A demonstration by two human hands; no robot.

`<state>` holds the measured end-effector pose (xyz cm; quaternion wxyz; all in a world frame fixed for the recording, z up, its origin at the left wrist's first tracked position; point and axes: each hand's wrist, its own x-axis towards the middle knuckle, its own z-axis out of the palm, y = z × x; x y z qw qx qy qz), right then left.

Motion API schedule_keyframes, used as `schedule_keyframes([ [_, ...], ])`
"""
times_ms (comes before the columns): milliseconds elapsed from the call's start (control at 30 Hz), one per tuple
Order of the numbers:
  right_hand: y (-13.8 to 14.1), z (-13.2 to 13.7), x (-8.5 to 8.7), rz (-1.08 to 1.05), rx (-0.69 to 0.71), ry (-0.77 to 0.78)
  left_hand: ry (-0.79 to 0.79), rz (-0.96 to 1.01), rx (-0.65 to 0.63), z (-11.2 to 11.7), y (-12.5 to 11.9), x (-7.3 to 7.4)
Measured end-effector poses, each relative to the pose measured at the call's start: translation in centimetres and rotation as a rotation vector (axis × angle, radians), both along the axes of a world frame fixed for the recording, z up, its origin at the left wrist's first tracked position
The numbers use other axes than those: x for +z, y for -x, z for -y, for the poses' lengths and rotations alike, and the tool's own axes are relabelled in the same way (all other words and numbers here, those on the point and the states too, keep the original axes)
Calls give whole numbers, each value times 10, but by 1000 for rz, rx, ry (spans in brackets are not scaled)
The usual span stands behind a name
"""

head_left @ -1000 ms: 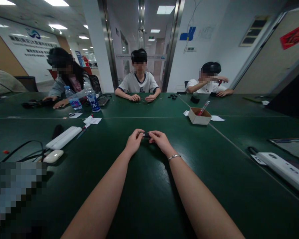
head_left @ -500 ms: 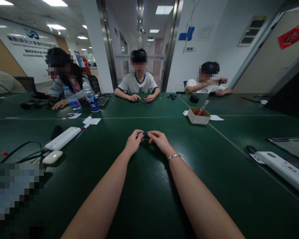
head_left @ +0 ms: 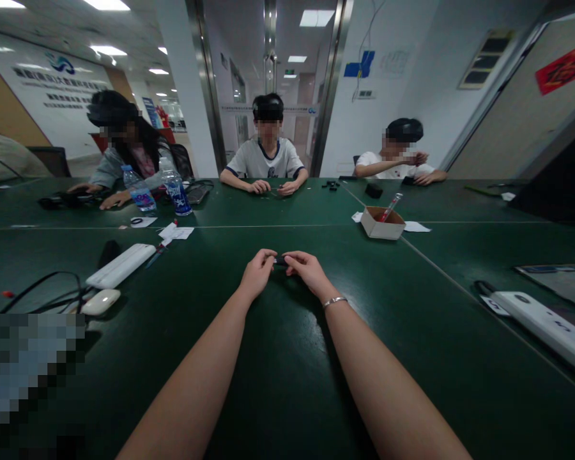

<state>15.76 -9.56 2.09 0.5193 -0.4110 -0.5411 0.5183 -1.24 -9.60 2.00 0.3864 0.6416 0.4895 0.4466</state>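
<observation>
Between my two hands is a small dark object (head_left: 280,260), short and bar-shaped, with a lighter bit at its left end; its kind is too small to make out. My left hand (head_left: 259,271) pinches the left end with thumb and fingertips. On the other end, the fingers of my right hand (head_left: 306,268) are closed. Both hands are just above the green table (head_left: 278,358), and a silver bracelet (head_left: 335,301) circles my right wrist. My fingers hide part of the object.
To the left lie a white power bank-like block (head_left: 121,265), a white mouse (head_left: 101,303) and black cables. Two bottles (head_left: 175,188) stand farther back. A small open box (head_left: 382,225) holds a red-and-clear tube. At right is a long white device (head_left: 546,326). Several people sit opposite.
My hands and the small dark object stay almost where they were. Across the table at right, a person's raised hand has shifted slightly left.
</observation>
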Motion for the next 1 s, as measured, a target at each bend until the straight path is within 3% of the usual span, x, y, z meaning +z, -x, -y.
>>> schedule_keyframes([
  [400,0,1,0,1,5,9,13,43,-68,0,0,-2],
  [1000,0,3,3,6,28,1,-9,57,-4,0,0,0],
])
